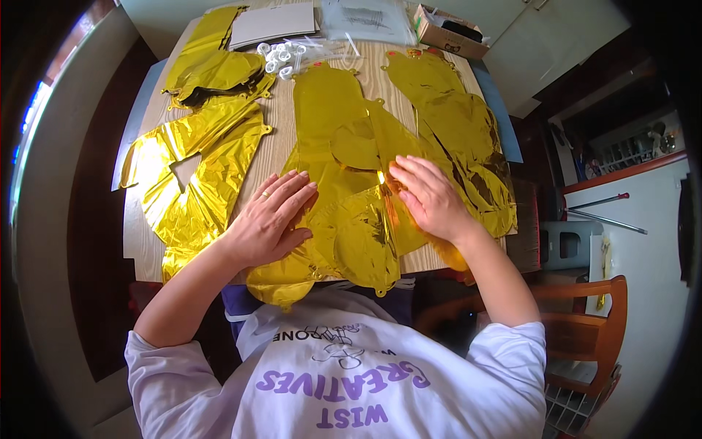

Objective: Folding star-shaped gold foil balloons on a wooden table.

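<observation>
A flat gold foil balloon (329, 110) lies partly folded over itself in front of me, its lower end reaching past the table's near edge. My left hand (274, 216) rests on its left side, fingers stretched out and held together, a ring on one finger. On the right side of the same balloon is my right hand (428, 194), fingers extended, with nothing visibly gripped. To the left is a crumpled, shiny gold foil balloon (212, 168) with a gap in its middle. More gold foil balloons (453, 110) lie overlapped on the right.
Another gold foil stack (208, 62) is at the far left of the wooden table (278, 139). Behind are small white plastic pieces (281, 57), grey card sheets (272, 25), a clear plastic bag (365, 20) and a cardboard box (447, 31). A wooden chair (607, 322) stands right.
</observation>
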